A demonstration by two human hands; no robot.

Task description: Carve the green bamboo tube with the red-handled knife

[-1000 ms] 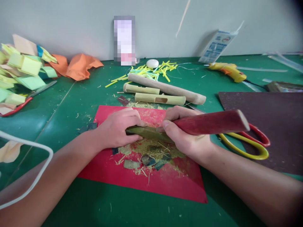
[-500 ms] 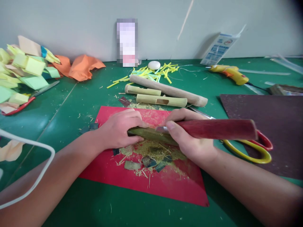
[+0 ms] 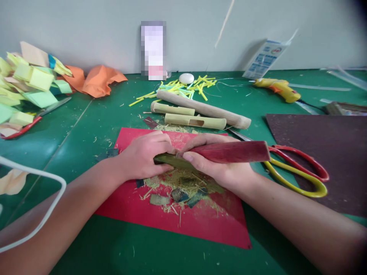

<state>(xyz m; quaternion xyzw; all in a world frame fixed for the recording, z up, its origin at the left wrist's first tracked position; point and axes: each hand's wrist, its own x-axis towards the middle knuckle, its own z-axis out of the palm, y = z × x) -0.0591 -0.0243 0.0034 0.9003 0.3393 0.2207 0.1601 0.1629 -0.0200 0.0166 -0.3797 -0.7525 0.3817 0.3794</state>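
Note:
My left hand is closed on the left end of a green piece of bamboo, thumb on the near side and fingers over the top. My right hand grips a carving tool by its thick red wooden handle, which points to the right. Its tip meets the top of the bamboo close to my left fingers; fingers mostly hide the metal part. Beneath lies a red mat, strewn with pale shavings and a few dark green chips.
Cut bamboo tubes and a pale stick lie behind the mat. Scissors rest right of my right hand, near a dark board. A yellow glue gun sits back right, folded papers at left. A white cable crosses my left forearm.
My right hand has slid left along the bamboo with the carving tool, closer to my left hand. The handle first swung lower, then rose slightly. My left hand keeps its hold.

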